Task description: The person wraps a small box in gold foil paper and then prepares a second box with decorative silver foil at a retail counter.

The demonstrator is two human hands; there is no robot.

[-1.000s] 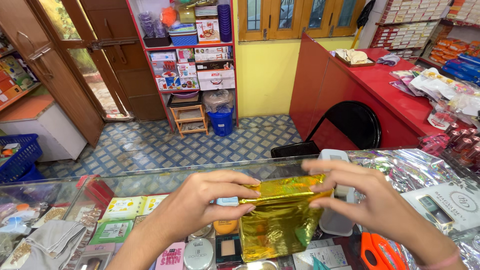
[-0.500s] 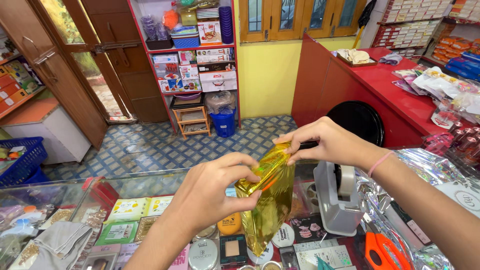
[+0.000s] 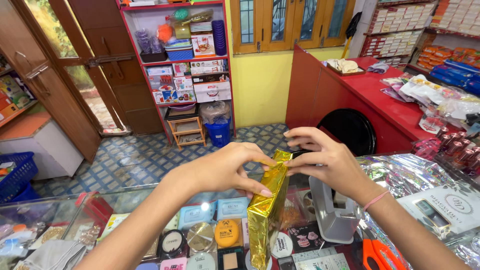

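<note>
A grey tape dispenser (image 3: 336,220) stands near orange scissors (image 3: 382,255) on the glass counter (image 3: 60,210).

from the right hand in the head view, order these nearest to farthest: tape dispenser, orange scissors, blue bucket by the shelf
From the right hand:
1. Tape dispenser, just below it on the counter.
2. Orange scissors, lower right at the counter edge.
3. Blue bucket, far across the floor, upper left.

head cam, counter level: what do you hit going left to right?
Blue basket → left hand → gold-wrapped box, standing on end with both hands at its top → right hand → grey tape dispenser → orange scissors → clear crinkled wrap sheets.
</note>
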